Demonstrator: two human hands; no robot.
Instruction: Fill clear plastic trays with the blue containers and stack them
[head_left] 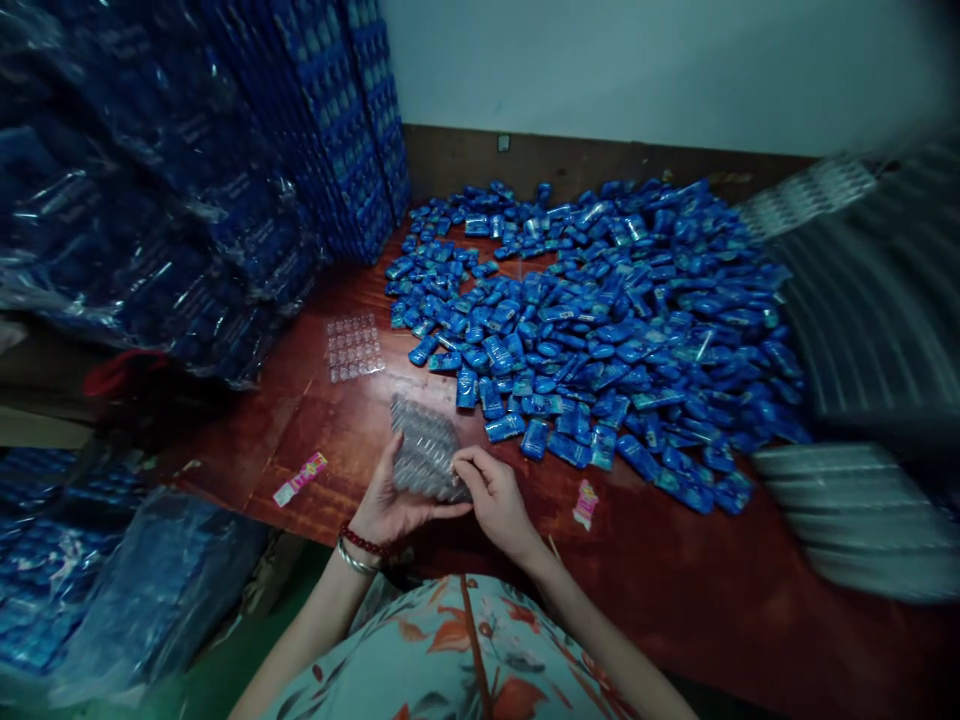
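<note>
A stack of clear plastic blister trays (426,445) is held above the near part of the table. My left hand (386,500) wraps round its left and lower edges. The fingers of my right hand (491,490) are pinched at its right edge. A single clear blister sheet (355,347) lies flat on the table to the upper left. Beyond my hands spreads a large heap of small blue wrapped packets (592,320). One pink wrapper (300,479) lies left of my hands, another (585,504) to the right.
Tall stacks of blue packed sheets (330,110) stand at the left of the reddish-brown table (675,590). Large stacks of clear trays (877,290) rise at the right, with more trays (862,515) nearer. Blue bagged goods (142,590) sit low at the left. A wall (615,75) is behind.
</note>
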